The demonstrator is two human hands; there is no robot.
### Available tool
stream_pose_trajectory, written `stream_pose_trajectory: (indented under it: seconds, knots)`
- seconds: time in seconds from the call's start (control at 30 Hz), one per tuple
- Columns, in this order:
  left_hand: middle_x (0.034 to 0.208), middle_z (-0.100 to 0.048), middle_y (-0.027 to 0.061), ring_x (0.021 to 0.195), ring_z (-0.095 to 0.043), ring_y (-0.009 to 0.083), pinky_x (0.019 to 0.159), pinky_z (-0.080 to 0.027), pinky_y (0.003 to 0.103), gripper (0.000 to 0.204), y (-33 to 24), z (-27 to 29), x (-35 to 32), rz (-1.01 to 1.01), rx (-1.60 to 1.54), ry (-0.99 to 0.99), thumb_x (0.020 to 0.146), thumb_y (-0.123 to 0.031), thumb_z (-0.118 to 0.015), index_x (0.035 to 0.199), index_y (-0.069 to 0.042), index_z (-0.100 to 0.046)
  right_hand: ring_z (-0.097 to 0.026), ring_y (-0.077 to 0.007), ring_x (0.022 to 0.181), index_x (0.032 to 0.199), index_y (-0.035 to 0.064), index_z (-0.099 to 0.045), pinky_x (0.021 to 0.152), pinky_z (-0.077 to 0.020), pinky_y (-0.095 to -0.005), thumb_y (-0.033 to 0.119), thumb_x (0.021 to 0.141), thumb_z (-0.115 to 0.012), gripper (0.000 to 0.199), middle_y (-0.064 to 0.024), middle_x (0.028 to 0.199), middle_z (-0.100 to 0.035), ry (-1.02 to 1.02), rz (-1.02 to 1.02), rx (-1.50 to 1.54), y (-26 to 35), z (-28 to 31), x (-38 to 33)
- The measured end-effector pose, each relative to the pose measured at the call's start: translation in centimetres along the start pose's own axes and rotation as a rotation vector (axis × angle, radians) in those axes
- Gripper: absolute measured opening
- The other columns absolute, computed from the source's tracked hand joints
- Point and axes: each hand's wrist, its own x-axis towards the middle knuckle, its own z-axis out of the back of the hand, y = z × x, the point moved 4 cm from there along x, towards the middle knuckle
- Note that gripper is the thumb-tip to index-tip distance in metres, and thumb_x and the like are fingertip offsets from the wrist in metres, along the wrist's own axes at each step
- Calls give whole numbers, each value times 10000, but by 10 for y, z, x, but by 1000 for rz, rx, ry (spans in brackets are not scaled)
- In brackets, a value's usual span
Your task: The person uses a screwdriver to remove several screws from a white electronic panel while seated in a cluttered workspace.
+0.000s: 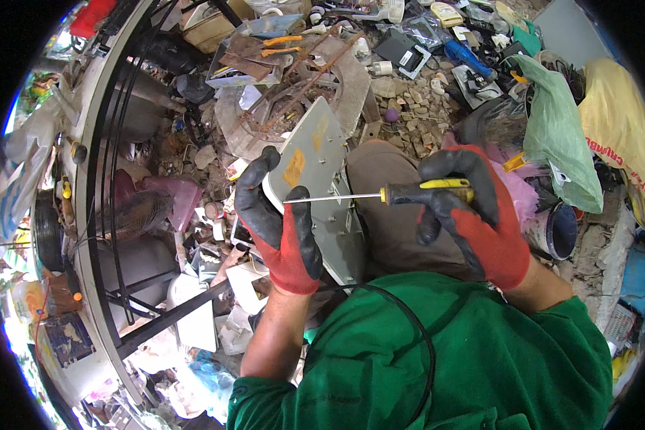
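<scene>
My left hand (279, 222), in a red and black glove, grips the lower left edge of a grey metal casing (315, 154) that stands tilted on my knee. My right hand (473, 215), gloved the same way, holds a screwdriver (380, 195) by its black and yellow handle. The thin shaft points left and its tip reaches the casing close to my left thumb. The casing carries yellowish tape patches and several small holes.
Scrap covers the ground: rusty metal parts (294, 79), an orange-handled tool (283, 41), a blue-handled tool (466, 56), stones, papers. A green plastic bag (559, 136) and a yellow sack (620, 122) lie to the right, a bicycle wheel rim (86, 179) to the left.
</scene>
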Motion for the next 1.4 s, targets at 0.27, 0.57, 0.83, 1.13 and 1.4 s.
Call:
stream_pose_trajectory:
  seconds: [0.27,0.57,0.83,1.13,1.4]
  knots:
    - [1447,-459,174,1342,-453,290,1139,-350,444,575,2,1,0,17,34,-12,937,-80,-626,1448,-48,-366,-600,-179,778,1266,-16,-515,708,-502,-336,91,909,-521,373,-116,1077,-594,33,97,-179,6,4,8]
    - [1469,-424,177,1369,-422,299,1158,-318,453,597,3,3,3,-12,142,56,946,-151,-636,1462,-70,-349,-604,-198,869,1261,-13,-501,765,-499,-335,53,846,-549,423,-149,1078,-588,79,398,-286,-3,4,8]
    - [1480,-419,165,1385,-408,293,1160,-314,448,596,1,4,1,-34,229,69,963,-174,-627,1474,-76,-337,-528,-158,882,1316,-17,-468,795,-454,-327,45,870,-508,453,-132,1091,-556,125,12,-161,19,5,19]
    - [1462,-434,138,1376,-417,269,1151,-330,445,597,3,0,1,17,113,27,952,-153,-643,1470,-92,-353,-570,-237,918,1233,-3,-508,840,-471,-365,68,873,-547,369,-160,1068,-583,123,451,-332,-1,13,27]
    - [1475,-425,156,1377,-420,297,1151,-335,453,608,3,0,-1,38,95,21,948,-150,-654,1472,-96,-351,-548,-239,1045,1272,-5,-521,926,-447,-378,117,899,-535,393,-178,1206,-543,239,393,-327,-2,18,27]
